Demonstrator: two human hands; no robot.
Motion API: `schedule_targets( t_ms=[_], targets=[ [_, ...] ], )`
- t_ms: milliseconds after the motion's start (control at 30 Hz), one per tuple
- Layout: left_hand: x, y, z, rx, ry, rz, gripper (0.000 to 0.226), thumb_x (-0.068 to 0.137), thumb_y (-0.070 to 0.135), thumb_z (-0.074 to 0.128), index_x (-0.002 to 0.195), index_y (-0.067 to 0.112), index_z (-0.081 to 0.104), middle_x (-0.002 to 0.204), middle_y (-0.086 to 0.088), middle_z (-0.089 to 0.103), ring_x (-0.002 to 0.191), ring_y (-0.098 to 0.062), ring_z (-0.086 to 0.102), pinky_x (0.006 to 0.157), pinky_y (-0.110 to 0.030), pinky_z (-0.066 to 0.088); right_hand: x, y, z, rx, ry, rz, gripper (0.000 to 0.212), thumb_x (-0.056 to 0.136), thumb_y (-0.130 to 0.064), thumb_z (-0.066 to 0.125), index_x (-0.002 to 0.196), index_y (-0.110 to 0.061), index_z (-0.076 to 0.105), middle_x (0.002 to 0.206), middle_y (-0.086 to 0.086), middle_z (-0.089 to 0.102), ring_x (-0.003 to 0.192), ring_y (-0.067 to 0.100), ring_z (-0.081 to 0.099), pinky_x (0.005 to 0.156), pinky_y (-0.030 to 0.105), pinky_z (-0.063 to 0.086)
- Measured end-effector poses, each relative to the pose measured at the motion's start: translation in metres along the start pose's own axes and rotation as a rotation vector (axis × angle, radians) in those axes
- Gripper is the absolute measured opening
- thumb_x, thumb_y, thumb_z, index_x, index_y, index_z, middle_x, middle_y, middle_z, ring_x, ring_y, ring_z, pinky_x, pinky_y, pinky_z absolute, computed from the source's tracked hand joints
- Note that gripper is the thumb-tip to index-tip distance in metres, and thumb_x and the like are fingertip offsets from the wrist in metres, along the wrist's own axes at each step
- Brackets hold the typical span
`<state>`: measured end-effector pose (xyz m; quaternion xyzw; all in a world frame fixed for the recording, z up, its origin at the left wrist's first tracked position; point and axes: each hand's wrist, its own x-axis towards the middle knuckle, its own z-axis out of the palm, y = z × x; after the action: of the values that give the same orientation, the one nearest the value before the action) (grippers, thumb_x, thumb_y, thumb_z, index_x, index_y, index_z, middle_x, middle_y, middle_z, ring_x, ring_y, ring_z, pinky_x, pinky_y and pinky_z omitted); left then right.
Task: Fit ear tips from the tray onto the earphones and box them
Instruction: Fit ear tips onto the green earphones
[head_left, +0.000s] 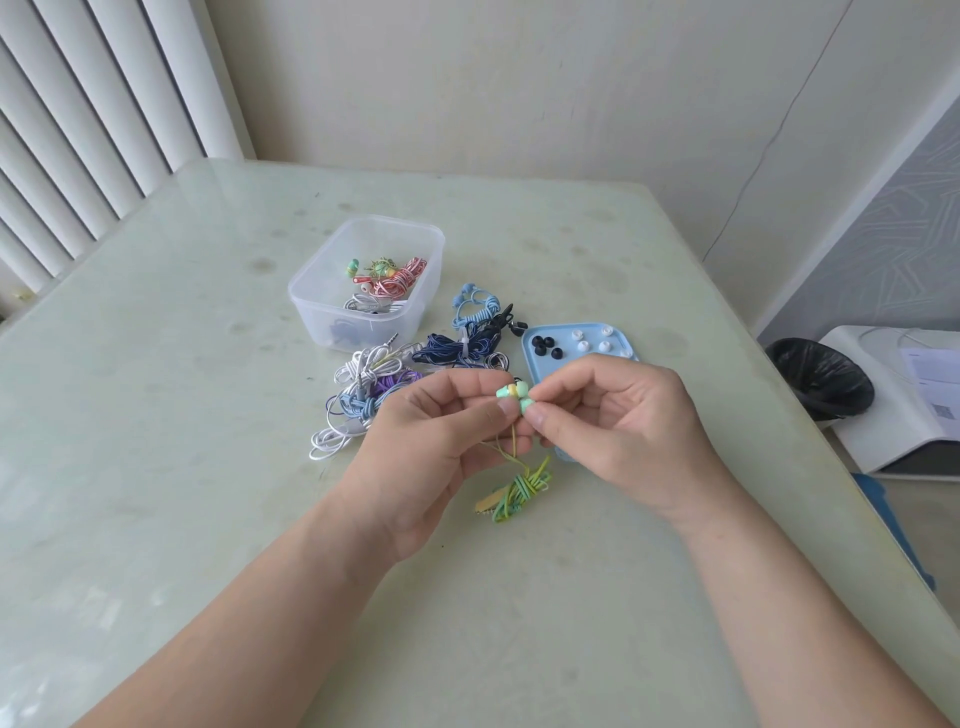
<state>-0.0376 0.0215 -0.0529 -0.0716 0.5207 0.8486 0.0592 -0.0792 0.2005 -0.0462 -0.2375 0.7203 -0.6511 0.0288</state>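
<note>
My left hand (436, 441) pinches the green-and-yellow earphones (514, 396) by their buds, and the coiled cable (519, 491) hangs down to the table. My right hand (618, 421) presses thumb and forefinger against one green bud. Whether an ear tip sits between those fingers is hidden. Behind my right hand lies the light blue tray (530, 340) with black ear tips (545, 345) and white ear tips (592, 340). Farther back left stands the clear plastic box (363, 283), holding several coiled earphones.
A pile of coiled earphones (410, 374) in white, purple, blue and navy lies between the box and the tray. The glass-topped table (208, 467) ends at the right, where a black-lined bin (821, 374) and a white appliance (904, 400) stand on the floor.
</note>
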Motion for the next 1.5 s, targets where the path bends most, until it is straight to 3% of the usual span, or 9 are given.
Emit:
schedule_targets(
  t_ms=[267, 367, 567, 867, 1033, 1100, 1300, 1400, 1500],
  targets=[
    [-0.001, -0.002, 0.001, 0.077, 0.032, 0.062, 0.018, 0.089, -0.005, 0.071, 0.106, 0.001, 0.072, 0.096, -0.023, 0.076, 0.074, -0.030, 0.069, 0.074, -0.037, 0.060, 0.002, -0.001, -0.005, 0.087, 0.105, 0.110, 0.008, 0.093, -0.005, 0.070, 0.099, -0.003, 0.076, 0.080, 0.015, 0.076, 0.071, 0.031, 0.071, 0.066, 0.038, 0.058],
    [-0.002, -0.003, 0.003, 0.143, 0.073, 0.129, 0.016, 0.089, -0.005, 0.073, 0.103, 0.002, 0.073, 0.093, -0.022, 0.077, 0.075, -0.032, 0.069, 0.078, -0.041, 0.061, 0.002, 0.001, -0.005, 0.062, 0.073, 0.101, 0.009, 0.093, -0.003, 0.070, 0.095, -0.005, 0.079, 0.084, 0.016, 0.077, 0.078, 0.035, 0.072, 0.068, 0.038, 0.057],
    [-0.004, -0.005, 0.007, 0.242, 0.144, 0.236, 0.012, 0.085, -0.006, 0.078, 0.095, 0.000, 0.075, 0.086, -0.017, 0.078, 0.073, -0.032, 0.072, 0.076, -0.042, 0.063, 0.002, 0.000, 0.002, 0.124, 0.081, 0.080, 0.024, 0.090, 0.004, 0.069, 0.090, -0.016, 0.082, 0.091, 0.011, 0.078, 0.078, 0.023, 0.071, 0.071, 0.035, 0.060],
    [-0.004, -0.005, 0.006, 0.207, 0.153, 0.247, 0.013, 0.085, -0.007, 0.078, 0.095, -0.002, 0.074, 0.086, -0.020, 0.077, 0.072, -0.033, 0.072, 0.076, -0.045, 0.063, 0.000, 0.003, 0.005, 0.125, 0.084, 0.043, 0.013, 0.085, 0.004, 0.072, 0.096, -0.001, 0.078, 0.095, 0.014, 0.077, 0.080, 0.022, 0.073, 0.074, 0.030, 0.058],
    [-0.004, -0.004, 0.005, 0.139, 0.106, 0.200, 0.016, 0.087, -0.007, 0.075, 0.101, 0.000, 0.072, 0.091, -0.018, 0.078, 0.074, -0.030, 0.073, 0.075, -0.036, 0.061, 0.002, 0.001, 0.002, 0.198, 0.111, 0.098, 0.017, 0.089, -0.009, 0.063, 0.098, -0.004, 0.076, 0.085, 0.018, 0.076, 0.074, 0.031, 0.073, 0.075, 0.044, 0.060],
    [-0.003, -0.004, 0.005, 0.132, 0.101, 0.203, 0.020, 0.087, -0.006, 0.074, 0.106, 0.000, 0.071, 0.090, -0.016, 0.078, 0.076, -0.030, 0.073, 0.077, -0.038, 0.061, 0.001, 0.003, 0.001, 0.159, 0.084, 0.092, 0.020, 0.089, -0.007, 0.060, 0.101, -0.003, 0.076, 0.086, 0.016, 0.076, 0.076, 0.029, 0.073, 0.073, 0.043, 0.060],
    [-0.003, -0.005, 0.005, 0.203, 0.059, 0.210, 0.031, 0.091, -0.007, 0.070, 0.118, 0.008, 0.073, 0.092, -0.010, 0.079, 0.081, -0.025, 0.075, 0.083, -0.039, 0.064, -0.003, 0.000, 0.007, -0.090, 0.016, 0.025, 0.023, 0.091, 0.003, 0.061, 0.106, -0.006, 0.076, 0.094, 0.003, 0.074, 0.081, 0.011, 0.073, 0.068, 0.018, 0.052],
    [-0.003, -0.004, 0.004, 0.234, 0.089, 0.230, 0.023, 0.091, -0.003, 0.072, 0.108, 0.011, 0.077, 0.086, -0.007, 0.079, 0.076, -0.023, 0.074, 0.083, -0.039, 0.063, -0.004, -0.008, 0.005, -0.155, 0.048, 0.131, 0.022, 0.087, -0.011, 0.072, 0.105, -0.023, 0.074, 0.090, -0.006, 0.075, 0.075, 0.014, 0.071, 0.069, 0.026, 0.055],
    [-0.003, 0.000, 0.002, 0.186, 0.100, 0.236, 0.020, 0.091, -0.002, 0.072, 0.107, 0.010, 0.077, 0.086, -0.007, 0.077, 0.075, -0.025, 0.072, 0.081, -0.039, 0.062, -0.005, -0.019, 0.000, -0.264, -0.121, 0.250, 0.028, 0.080, -0.025, 0.086, 0.104, -0.033, 0.073, 0.098, -0.010, 0.074, 0.064, 0.018, 0.054, 0.067, 0.033, 0.048]
  ],
)
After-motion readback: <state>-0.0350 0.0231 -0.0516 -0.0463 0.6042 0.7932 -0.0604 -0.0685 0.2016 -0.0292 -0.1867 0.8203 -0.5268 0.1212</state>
